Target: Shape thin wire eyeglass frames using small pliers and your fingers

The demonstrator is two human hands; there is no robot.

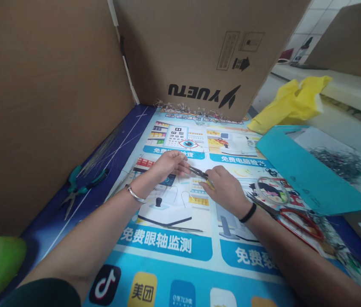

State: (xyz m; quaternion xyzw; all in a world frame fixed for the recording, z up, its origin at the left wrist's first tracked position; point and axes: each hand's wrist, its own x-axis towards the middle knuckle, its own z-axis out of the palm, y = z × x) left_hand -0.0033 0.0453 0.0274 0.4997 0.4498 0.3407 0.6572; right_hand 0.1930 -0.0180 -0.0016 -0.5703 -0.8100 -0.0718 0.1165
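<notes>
My right hand [224, 186] is closed round the yellow handles of a pair of needle-nose pliers [199, 172], whose dark jaws point left. At the jaw tips, the fingers of my left hand [171, 164] pinch a thin wire that is hard to see. Both hands are over a printed poster sheet [180, 253]. Short bent wires [185, 199] lie on it just below my hands. Right of my right hand are a clear round spool [272, 190] and red-handled scissors [300, 222], partly behind my forearm.
Teal-handled pliers [73, 187] and straight wires [102, 149] lie at left, near a green tape roll [6, 260]. Cardboard panels [180, 51] wall the left and back, with wire bits [199, 114] along the base. A blue folder [308, 175] and yellow bag [291, 104] are at right.
</notes>
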